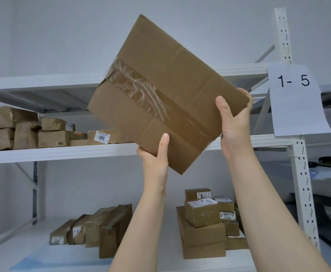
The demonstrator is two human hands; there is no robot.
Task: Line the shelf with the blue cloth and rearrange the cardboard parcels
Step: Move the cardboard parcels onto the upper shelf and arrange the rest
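Note:
A large flat cardboard parcel (160, 91) with clear tape across it is held up tilted in front of the white shelf unit (62, 152). My left hand (156, 154) grips its lower edge, thumb on the front face. My right hand (234, 118) grips its right corner, thumb in front and fingers behind. A blue cloth (62, 261) lies on the lowest shelf at the bottom left. Several smaller parcels (52, 134) sit on the middle shelf at left.
On the lower shelf a row of upright parcels (99, 228) stands left of my arms and a stack of boxes (204, 226) sits between them. A paper sign "1- 5" (296, 99) hangs on the right post (302, 185). The top shelf (42, 81) runs behind the parcel.

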